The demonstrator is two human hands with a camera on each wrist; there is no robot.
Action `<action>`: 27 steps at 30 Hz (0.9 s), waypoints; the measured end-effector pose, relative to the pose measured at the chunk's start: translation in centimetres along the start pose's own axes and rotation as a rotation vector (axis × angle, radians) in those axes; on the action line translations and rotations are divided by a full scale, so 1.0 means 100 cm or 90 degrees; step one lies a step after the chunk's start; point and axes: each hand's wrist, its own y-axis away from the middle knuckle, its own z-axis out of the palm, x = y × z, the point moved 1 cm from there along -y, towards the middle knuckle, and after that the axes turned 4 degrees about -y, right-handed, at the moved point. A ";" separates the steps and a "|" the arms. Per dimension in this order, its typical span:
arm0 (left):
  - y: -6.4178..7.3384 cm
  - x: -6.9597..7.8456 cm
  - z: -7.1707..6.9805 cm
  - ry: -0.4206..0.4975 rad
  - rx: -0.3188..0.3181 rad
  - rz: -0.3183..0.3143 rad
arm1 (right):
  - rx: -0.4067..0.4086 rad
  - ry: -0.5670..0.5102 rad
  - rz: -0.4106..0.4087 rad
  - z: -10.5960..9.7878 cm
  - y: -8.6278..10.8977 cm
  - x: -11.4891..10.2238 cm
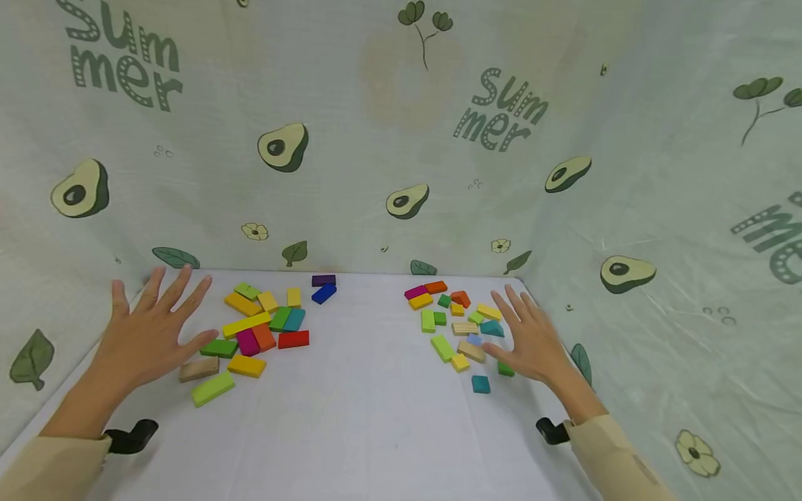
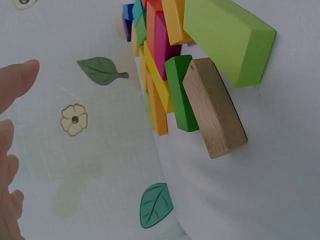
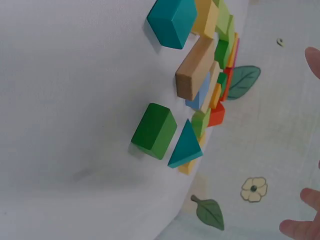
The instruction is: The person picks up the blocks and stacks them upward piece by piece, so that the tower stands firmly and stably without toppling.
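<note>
My left hand (image 1: 147, 334) is held with fingers spread at the left, beside a group of coloured wooden blocks. Nearest it are a dark green block (image 1: 219, 348), a natural wood block (image 2: 215, 107) and a light green block (image 1: 213, 388). My right hand (image 1: 529, 337), fingers also spread, hovers at the right edge of a second group. Around it lie a teal triangular block (image 3: 186, 146), a green block (image 3: 155, 131) partly hidden by the hand in the head view, and a wood block (image 1: 471, 351). Both hands hold nothing.
The white table (image 1: 363, 417) stretches between the two groups. A dark blue block (image 1: 324, 293) and a purple block (image 1: 324, 280) lie near the back. A printed cloth (image 1: 351, 90) hangs behind and along the sides. Each wrist wears a black camera mount (image 1: 133, 437).
</note>
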 end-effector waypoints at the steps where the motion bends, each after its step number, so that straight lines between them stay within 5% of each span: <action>1: -0.002 0.002 0.000 0.005 0.002 0.004 | 0.000 -0.008 -0.005 0.001 -0.002 -0.001; 10: -0.018 0.024 0.005 0.056 0.006 0.037 | -0.069 -0.127 -0.003 0.013 -0.016 -0.015; 20: -0.032 0.056 0.009 0.176 -0.075 0.061 | -0.117 -0.253 -0.074 0.030 -0.029 -0.026; 27: -0.042 0.075 0.024 0.237 -0.119 0.089 | -0.170 -0.297 -0.057 0.041 -0.033 -0.032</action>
